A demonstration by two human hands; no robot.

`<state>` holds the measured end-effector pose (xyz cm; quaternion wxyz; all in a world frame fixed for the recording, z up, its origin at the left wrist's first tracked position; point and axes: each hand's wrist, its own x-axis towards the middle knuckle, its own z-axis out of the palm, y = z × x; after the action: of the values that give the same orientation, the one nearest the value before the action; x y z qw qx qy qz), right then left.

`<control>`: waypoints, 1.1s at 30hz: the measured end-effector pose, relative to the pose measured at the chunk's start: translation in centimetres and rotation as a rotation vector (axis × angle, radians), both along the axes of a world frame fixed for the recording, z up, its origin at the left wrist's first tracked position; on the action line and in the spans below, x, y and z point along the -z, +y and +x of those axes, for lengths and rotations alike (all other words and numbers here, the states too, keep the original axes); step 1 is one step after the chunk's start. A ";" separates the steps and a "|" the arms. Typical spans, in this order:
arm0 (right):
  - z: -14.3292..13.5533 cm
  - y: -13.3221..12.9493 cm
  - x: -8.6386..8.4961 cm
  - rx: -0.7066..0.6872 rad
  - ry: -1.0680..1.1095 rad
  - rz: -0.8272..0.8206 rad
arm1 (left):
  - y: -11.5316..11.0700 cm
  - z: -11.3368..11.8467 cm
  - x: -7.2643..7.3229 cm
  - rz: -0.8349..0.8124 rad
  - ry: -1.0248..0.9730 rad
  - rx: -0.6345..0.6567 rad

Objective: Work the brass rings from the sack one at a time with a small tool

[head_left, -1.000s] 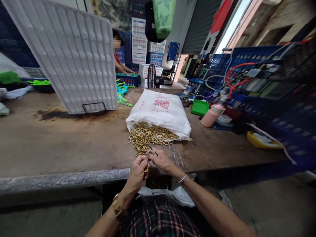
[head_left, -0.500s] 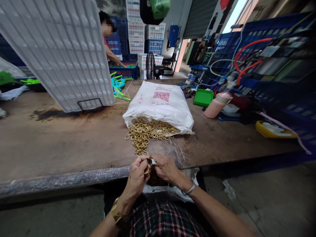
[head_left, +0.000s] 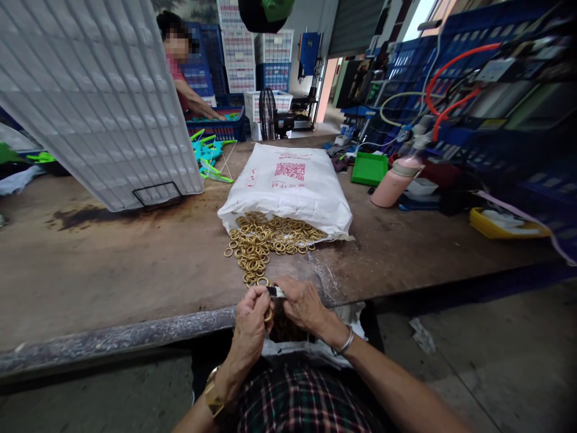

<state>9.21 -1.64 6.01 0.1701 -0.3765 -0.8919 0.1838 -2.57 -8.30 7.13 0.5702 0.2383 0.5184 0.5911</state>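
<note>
Brass-coloured rings (head_left: 255, 249) spill from the open mouth of a white sack (head_left: 288, 186) printed with a red code. At the table's front edge my left hand (head_left: 251, 319) is closed on a brass ring (head_left: 268, 314), its fingertips also at the dark end of a small black-and-white piece (head_left: 276, 291). My right hand (head_left: 306, 307) pinches the pale end of that piece, close beside the left fingertips. Below both hands, an open white bag (head_left: 311, 349) with dark contents lies partly hidden.
A white ribbed panel (head_left: 108, 108) leans at the left. Right of the sack are a green tray (head_left: 369, 169), a pink bottle (head_left: 391, 185) and a yellow dish (head_left: 505, 227). A person (head_left: 183, 78) reaches into a blue crate (head_left: 220, 129) behind.
The view has shifted slightly, and the person at the back shows more beside the panel. Both my hands keep nearly the same hold, with slightly more of the small piece showing between them.
</note>
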 end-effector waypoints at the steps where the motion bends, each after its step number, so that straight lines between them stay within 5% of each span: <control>1: 0.0 0.0 0.0 0.007 -0.004 -0.003 | 0.0 0.0 0.0 0.004 0.008 0.002; 12: -0.3 0.0 0.0 -0.090 -0.049 -0.118 | -0.2 -1.4 1.6 0.045 0.125 0.092; 18: -1.1 1.6 0.7 0.138 -0.226 -0.098 | -1.9 -1.2 0.4 0.045 -0.007 0.218; 21: -1.1 2.8 1.5 0.191 -0.196 -0.065 | -2.5 -0.8 -0.2 0.032 -0.237 0.291; 25: -1.9 2.9 2.0 0.170 -0.113 -0.046 | -2.0 -1.4 0.2 -0.114 -0.525 0.154; 33: -4.1 1.9 1.7 0.192 -0.198 -0.068 | -1.6 -2.9 1.1 -0.269 -0.670 -0.070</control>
<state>5.12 0.25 4.35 0.0850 -0.4821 -0.8574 0.1586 -5.47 -9.90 6.00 0.7142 -0.0637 0.3835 0.5821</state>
